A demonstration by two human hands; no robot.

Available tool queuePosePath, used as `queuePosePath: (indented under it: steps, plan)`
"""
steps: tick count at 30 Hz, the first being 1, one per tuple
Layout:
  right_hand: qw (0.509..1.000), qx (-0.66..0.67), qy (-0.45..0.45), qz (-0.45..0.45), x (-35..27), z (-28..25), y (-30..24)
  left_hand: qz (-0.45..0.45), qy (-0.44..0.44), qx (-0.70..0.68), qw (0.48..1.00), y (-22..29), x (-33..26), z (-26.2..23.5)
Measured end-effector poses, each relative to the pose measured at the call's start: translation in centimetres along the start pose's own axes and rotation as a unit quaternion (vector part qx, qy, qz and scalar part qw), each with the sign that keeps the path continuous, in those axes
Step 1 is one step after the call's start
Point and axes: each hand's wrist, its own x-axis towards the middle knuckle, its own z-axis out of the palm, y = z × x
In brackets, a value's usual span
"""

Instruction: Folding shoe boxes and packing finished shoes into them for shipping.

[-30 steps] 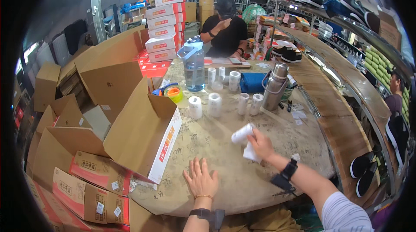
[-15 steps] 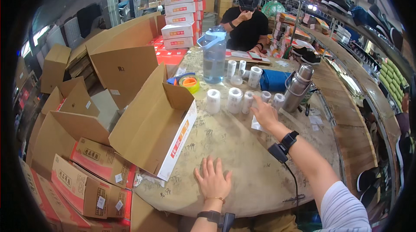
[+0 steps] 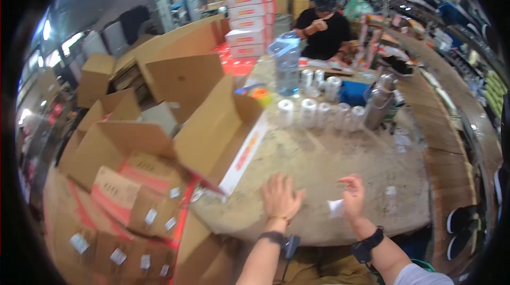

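My left hand [image 3: 281, 198] lies flat near the table's front edge, fingers spread, with nothing under it that I can see. To its right, my right hand [image 3: 353, 198] is curled above the tabletop, and a small white paper piece [image 3: 335, 208] sticks out from its left side, blurred by motion. Beyond both hands stands a row of white label rolls [image 3: 308, 113], with more rolls [image 3: 333, 88] behind. An open cardboard box [image 3: 215, 139] with a white printed side rests on the table, left of my left hand.
Rolls of coloured tape [image 3: 261, 96], a water jug [image 3: 287, 64], a blue pouch [image 3: 354, 93] and a steel flask [image 3: 379, 102] stand farther back. Cartons [image 3: 142, 194] crowd the left side. Across the table sits another person [image 3: 324, 32]. Shelves with shoes [image 3: 461, 221] line the right.
My right hand has drawn back from the label rolls toward the table's front edge, bringing the white paper piece along. My left hand stays flat. The view has swung left.
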Motion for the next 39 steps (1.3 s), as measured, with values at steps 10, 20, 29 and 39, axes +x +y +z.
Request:
queuePosePath:
  steps: [10,20,29,39]
  plan:
    - [0.998,0.047,0.034,-0.020,-5.1,3.1,-4.7,-0.082,-0.055,-0.763,0.639,10.3,-9.6,-3.1]
    - [0.970,-0.073,-0.193,-0.132,-8.2,3.7,-7.4,-0.291,0.088,-0.746,0.592,3.9,-9.7,-6.9]
    - [0.964,-0.133,-0.189,-0.133,-5.2,-3.5,-3.7,-0.205,0.116,-0.738,0.632,6.5,-9.7,-5.7]
    - [0.962,-0.241,-0.089,-0.089,-6.4,-5.6,2.5,-0.086,0.143,-0.718,0.675,6.0,-8.9,-7.0]
